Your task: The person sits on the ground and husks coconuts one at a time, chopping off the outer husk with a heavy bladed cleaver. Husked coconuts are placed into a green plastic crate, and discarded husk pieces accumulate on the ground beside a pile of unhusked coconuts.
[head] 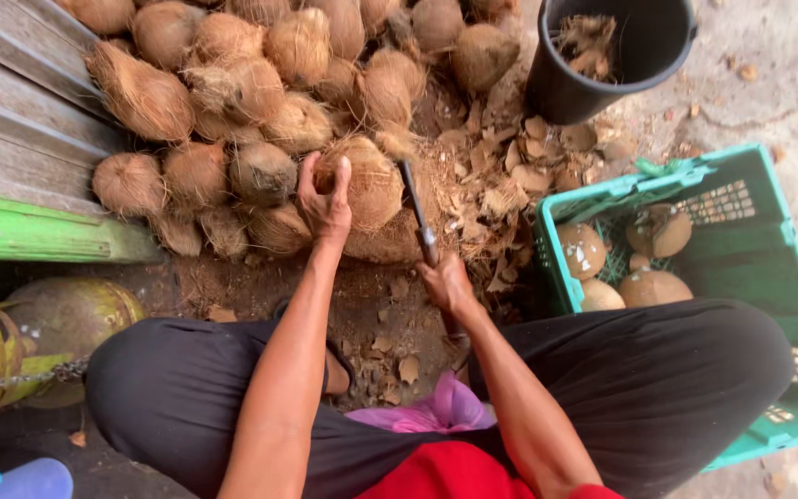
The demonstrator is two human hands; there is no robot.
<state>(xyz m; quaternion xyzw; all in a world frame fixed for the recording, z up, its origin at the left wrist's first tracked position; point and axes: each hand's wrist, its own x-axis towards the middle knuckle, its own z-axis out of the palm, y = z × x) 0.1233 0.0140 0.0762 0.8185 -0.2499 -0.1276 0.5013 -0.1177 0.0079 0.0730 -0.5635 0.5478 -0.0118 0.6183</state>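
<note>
My left hand (323,203) grips a brown, fibrous coconut (368,182) from its left side, holding it on a worn block below. My right hand (443,280) is shut on the handle of a dark metal blade (415,205), whose tip rests against the coconut's right side. Behind it lies a heap of husked coconuts (233,83). I sit with my knees spread, in dark trousers.
A green plastic crate (750,240) at the right holds several peeled coconuts (653,286). A black bucket (602,55) with husk scraps stands at the back right. Husk chips (528,157) litter the ground. Green coconuts (57,323) and a chain lie at the left.
</note>
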